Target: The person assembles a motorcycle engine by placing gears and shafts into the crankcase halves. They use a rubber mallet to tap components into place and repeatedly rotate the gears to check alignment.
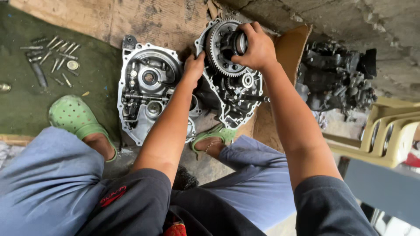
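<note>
Item: ring gear (221, 48) — I've R hand (258, 46) clamped on its hub, L hand (194, 66) gripping rim; seating into housing (234, 94) below. Next, I judge: lower square, align teeth.

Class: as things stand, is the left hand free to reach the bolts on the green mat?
Probably not: the left hand grips the ring gear with the right hand; the bolts lie well off to its left.
</note>
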Action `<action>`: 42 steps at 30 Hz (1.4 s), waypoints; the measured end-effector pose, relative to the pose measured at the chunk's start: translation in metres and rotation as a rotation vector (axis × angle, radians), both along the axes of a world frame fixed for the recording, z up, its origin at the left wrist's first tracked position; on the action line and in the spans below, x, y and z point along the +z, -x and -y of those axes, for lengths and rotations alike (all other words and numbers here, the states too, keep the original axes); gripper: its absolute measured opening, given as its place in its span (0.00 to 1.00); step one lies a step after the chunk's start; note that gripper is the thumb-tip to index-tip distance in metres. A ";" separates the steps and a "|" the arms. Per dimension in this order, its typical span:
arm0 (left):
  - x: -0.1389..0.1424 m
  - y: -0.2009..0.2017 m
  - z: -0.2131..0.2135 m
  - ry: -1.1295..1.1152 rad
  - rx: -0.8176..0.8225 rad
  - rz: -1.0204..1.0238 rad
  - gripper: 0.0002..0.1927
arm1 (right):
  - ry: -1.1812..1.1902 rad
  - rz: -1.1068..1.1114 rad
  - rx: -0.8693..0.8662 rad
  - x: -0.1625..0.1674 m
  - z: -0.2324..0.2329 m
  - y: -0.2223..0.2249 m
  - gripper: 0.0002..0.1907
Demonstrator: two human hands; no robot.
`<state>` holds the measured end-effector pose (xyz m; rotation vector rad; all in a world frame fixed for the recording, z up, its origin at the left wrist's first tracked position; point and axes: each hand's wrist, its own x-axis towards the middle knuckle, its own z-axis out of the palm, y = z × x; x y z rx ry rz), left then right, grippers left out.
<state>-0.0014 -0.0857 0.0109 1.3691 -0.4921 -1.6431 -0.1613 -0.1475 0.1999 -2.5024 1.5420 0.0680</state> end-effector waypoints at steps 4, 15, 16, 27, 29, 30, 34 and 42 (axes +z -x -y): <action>-0.001 -0.005 -0.028 -0.030 0.131 0.101 0.24 | 0.012 -0.005 0.126 -0.003 0.005 -0.020 0.44; 0.028 0.021 -0.096 0.031 0.142 -0.021 0.23 | -0.044 0.032 0.202 0.023 -0.050 0.012 0.45; 0.028 0.024 -0.104 -0.014 0.134 -0.019 0.21 | -0.073 0.029 0.183 0.026 -0.058 0.013 0.45; 0.044 0.035 -0.174 -0.098 0.264 -0.004 0.16 | -0.064 0.021 0.271 0.030 -0.107 -0.006 0.46; 0.056 0.037 -0.177 -0.181 0.298 -0.190 0.19 | -0.063 0.025 0.259 0.033 -0.111 -0.006 0.47; 0.062 0.039 -0.179 -0.226 0.316 -0.281 0.20 | -0.058 0.039 0.258 0.035 -0.114 -0.006 0.47; 0.076 0.050 -0.192 -0.246 0.314 -0.166 0.20 | -0.064 0.036 0.224 0.044 -0.126 -0.005 0.45; 0.065 0.047 -0.230 -0.110 0.385 0.007 0.16 | -0.038 0.007 0.194 0.037 -0.160 -0.034 0.46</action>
